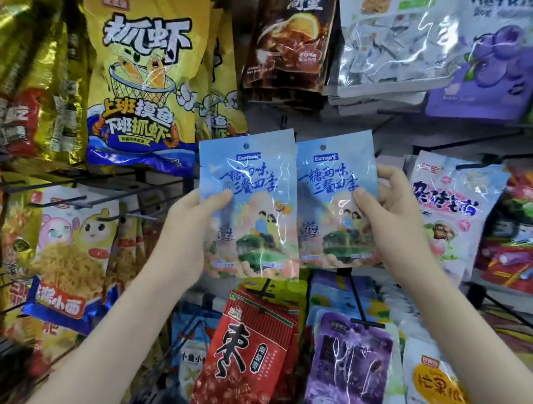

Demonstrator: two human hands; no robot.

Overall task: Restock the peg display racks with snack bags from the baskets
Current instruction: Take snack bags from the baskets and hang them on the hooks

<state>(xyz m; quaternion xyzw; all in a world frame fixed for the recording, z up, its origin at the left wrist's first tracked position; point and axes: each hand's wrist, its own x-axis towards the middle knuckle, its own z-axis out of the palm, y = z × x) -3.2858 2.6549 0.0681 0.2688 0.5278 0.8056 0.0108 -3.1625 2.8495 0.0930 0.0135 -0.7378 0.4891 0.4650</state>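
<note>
Snack packs crowd a black peg rack [358,297]: a yellow shrimp bag [145,76] hangs far up on the left, with a red jujube bag [241,360] and a purple bag [346,366] near the bottom. In the middle, two matching bags are held upright side by side, their edges touching. The left hand [190,238] pinches the left blue bag [251,223] at its left edge, thumb on the front. The right hand [394,222] pinches the right blue bag [334,214] at its right edge the same way.

head view, forward, close to peg rack [358,294]
</note>
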